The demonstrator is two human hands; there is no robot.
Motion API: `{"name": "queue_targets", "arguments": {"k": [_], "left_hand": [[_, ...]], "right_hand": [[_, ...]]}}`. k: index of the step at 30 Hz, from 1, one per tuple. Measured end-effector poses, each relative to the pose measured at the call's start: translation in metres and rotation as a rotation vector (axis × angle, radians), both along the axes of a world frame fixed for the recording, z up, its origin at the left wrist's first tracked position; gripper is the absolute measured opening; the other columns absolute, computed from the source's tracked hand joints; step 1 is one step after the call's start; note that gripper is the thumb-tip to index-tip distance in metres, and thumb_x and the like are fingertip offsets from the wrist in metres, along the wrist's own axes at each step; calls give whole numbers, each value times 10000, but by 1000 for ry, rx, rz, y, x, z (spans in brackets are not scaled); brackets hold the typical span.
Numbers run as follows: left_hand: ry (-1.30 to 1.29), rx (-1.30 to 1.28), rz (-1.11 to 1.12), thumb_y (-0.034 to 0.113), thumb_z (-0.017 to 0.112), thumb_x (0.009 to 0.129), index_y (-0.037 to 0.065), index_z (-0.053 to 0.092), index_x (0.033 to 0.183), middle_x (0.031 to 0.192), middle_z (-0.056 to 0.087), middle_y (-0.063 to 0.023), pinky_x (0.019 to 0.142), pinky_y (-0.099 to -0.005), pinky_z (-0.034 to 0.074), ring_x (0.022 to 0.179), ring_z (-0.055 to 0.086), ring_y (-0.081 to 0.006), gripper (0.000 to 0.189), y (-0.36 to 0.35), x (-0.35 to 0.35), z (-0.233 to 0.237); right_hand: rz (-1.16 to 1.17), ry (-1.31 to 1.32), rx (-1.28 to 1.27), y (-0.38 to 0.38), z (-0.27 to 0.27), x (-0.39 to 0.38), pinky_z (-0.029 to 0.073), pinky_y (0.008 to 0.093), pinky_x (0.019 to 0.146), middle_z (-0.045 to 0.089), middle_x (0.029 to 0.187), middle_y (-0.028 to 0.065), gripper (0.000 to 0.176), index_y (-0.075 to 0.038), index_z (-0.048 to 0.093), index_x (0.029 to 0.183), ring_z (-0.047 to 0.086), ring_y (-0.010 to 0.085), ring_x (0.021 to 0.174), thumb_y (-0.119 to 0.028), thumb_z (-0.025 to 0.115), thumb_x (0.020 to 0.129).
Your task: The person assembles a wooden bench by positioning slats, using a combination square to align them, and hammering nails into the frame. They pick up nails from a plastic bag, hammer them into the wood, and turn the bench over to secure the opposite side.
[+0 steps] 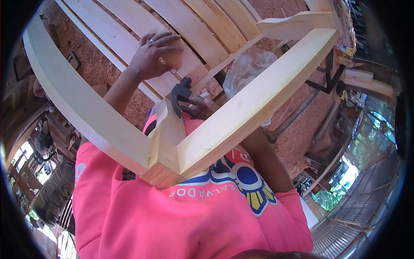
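My left hand (157, 54), with a ring on one finger, rests over the pale wooden slats (185, 60). Its fingers are spread and curved, apart from the thumb, and I see nothing held in it. My right hand (205, 108) is closed around a claw hammer (182, 93); the dark head shows just above the slat ends, while most of the handle is hidden. Between my arms and close to my chest stands a wooden post (166, 142). Two curved wooden arms, a left one (86, 103) and a right one (258, 95), join at it.
A crumpled clear plastic bag (248, 71) lies behind the right curved arm. Sawdust (293, 129) covers the floor. Wood pieces (366, 80) are stacked at the right, and a chainsaw-like tool (43, 140) sits at the far left.
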State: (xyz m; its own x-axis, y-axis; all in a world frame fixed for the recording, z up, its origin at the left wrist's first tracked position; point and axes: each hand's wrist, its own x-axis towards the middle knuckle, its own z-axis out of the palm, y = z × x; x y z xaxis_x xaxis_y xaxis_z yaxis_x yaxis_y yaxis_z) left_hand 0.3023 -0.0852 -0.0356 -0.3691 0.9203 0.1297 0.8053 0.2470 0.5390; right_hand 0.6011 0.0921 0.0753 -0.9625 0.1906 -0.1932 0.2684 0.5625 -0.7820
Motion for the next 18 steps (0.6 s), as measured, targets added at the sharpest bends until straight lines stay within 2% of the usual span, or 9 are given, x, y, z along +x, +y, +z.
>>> {"name": "queue_targets", "arguments": {"k": [3,8,11,15,18], "left_hand": [[-7,-1,-2,250,964,593,272,752,1236,1529,580,-8,1222,-526,287,1482,461,-253,677,0,0,1],[-17,2,-2,252,963,595,276,750,1241,1529,579,-9,1222,-533,284,1483,460,-255,680,0,-1,0],[-5,-17,4,308,951,628,284,749,1238,1538,569,21,1226,-520,270,1492,440,-234,643,1,0,2],[-16,-20,5,291,955,619,290,746,1248,1534,572,11,1225,-524,275,1487,447,-241,663,0,0,0],[-8,-27,4,257,963,597,281,745,1258,1532,575,-8,1220,-525,287,1477,463,-255,696,3,1,3]], "right_hand": [[67,-100,-9,4,5,-8,508,451,1000,705,1204,152,380,-78,685,1244,658,362,1166,-290,719,930],[38,-120,-89,3,2,-6,504,451,1008,701,1241,156,408,-69,676,1265,652,359,1193,-306,720,936],[5,-132,-90,2,7,1,502,451,1010,698,1250,155,426,-65,668,1276,650,359,1197,-322,714,939],[46,-213,-99,5,13,-5,503,454,1006,691,1255,162,452,-57,656,1290,648,365,1192,-339,705,940],[87,-118,11,4,13,-2,502,455,1006,684,1274,166,437,-59,659,1279,640,373,1199,-332,697,940]]}}
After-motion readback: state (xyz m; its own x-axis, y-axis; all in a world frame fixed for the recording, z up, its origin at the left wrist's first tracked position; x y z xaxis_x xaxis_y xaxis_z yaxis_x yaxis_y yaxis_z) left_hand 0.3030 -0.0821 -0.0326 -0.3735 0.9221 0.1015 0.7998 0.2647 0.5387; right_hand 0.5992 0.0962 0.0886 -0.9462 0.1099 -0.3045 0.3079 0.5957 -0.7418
